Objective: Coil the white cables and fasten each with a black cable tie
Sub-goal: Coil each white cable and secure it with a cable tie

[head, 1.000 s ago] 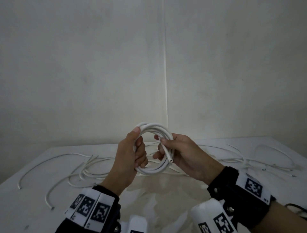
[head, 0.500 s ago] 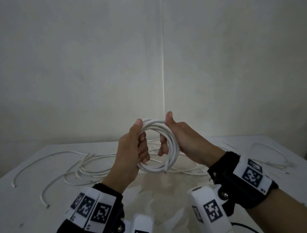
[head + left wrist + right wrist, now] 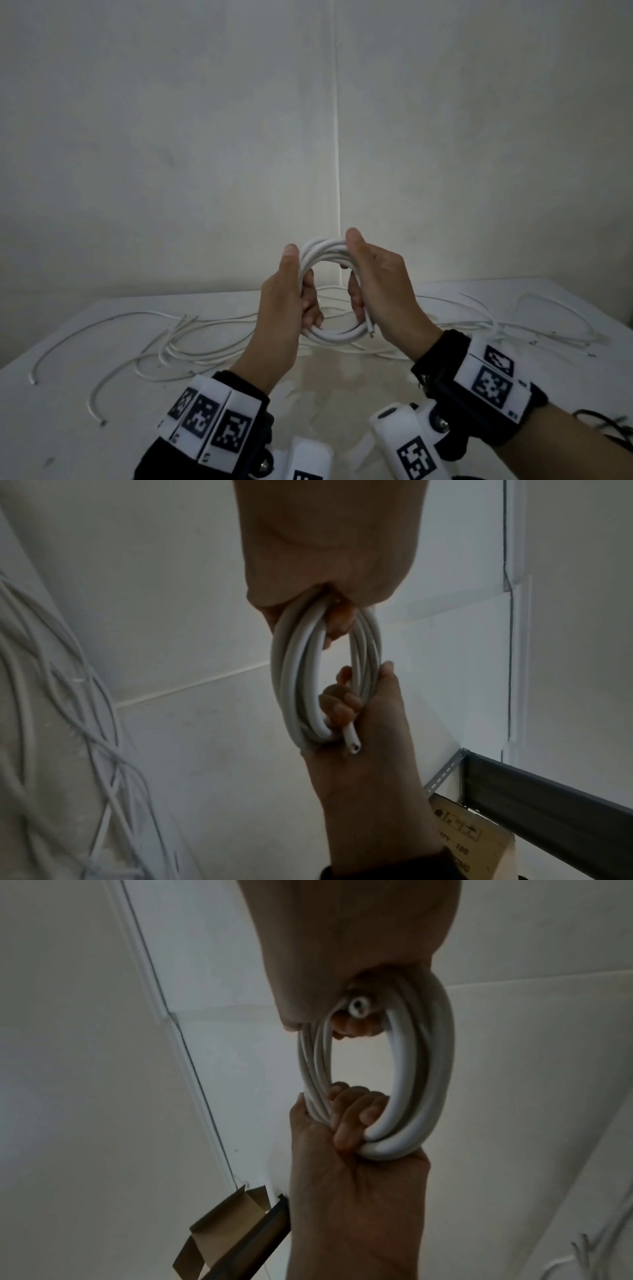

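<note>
Both sides of coil [image 3: 330, 337] clenched: left hand [image 3: 287, 308], right hand [image 3: 383, 294]. Loose cable end [image 3: 371, 331] beside coil; slackened grip likely springs loops apart.

I see two plain off-white plaster walls [image 3: 171, 154] meeting in a corner straight ahead, a thin pale vertical seam [image 3: 338, 171] marking the join. Below them lies the flat white bench [image 3: 85, 394], its near middle stained a blotchy beige. My left wrist view catches a dark grey metal shelf beam [image 3: 548, 791] on a perforated steel upright, above a printed brown cardboard box [image 3: 472, 842]. The light is dim and even.
</note>
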